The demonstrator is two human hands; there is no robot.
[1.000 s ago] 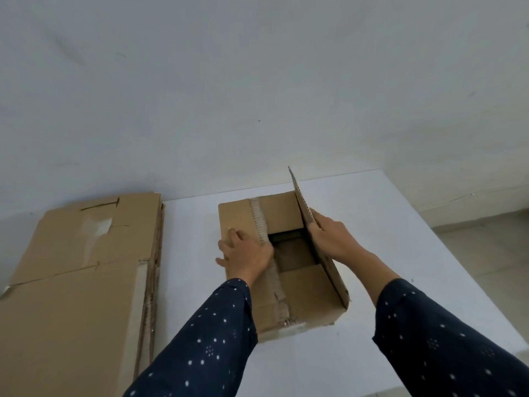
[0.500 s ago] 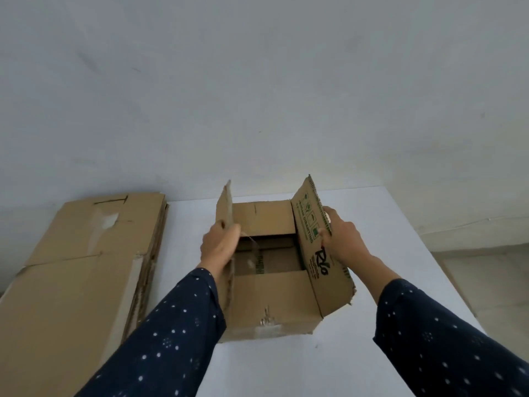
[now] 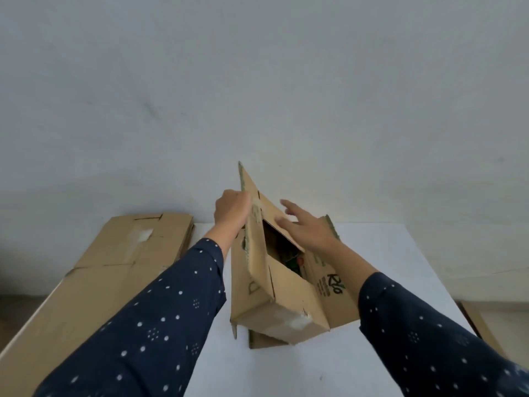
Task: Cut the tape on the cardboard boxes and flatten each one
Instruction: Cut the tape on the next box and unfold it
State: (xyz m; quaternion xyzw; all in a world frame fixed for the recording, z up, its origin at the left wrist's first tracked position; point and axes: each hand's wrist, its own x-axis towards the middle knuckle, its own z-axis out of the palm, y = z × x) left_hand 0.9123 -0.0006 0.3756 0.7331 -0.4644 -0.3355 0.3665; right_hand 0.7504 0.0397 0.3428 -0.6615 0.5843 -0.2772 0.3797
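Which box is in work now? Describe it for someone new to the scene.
On the white table, right of the flattened cardboard stack, is one box. It alone is unflattened, flaps raised, dark lettering on its right flap; the left hand grips its left flap.

We see one cardboard box (image 3: pixel 274 285) mid-table, top open, sitting tilted on the white table (image 3: pixel 386 253). Left hand (image 3: pixel 232 210) grips the cardboard box by its tall left flap (image 3: pixel 249 190), which stands nearly upright. Right hand (image 3: pixel 307 229) is over the open top with fingers spread and straight; it is blurred, so we can't tell whether it touches. The right flap (image 3: pixel 335 290) is folded outward and shows dark printed lettering. A pale tape patch (image 3: pixel 292 322) is on the near face. Both sleeves (image 3: pixel 160 310) are dark blue with white dots. A flattened cardboard stack (image 3: pixel 114 267) lies on the table's left side, well apart from the box. Plain grey wall (image 3: pixel 257 81) behind.
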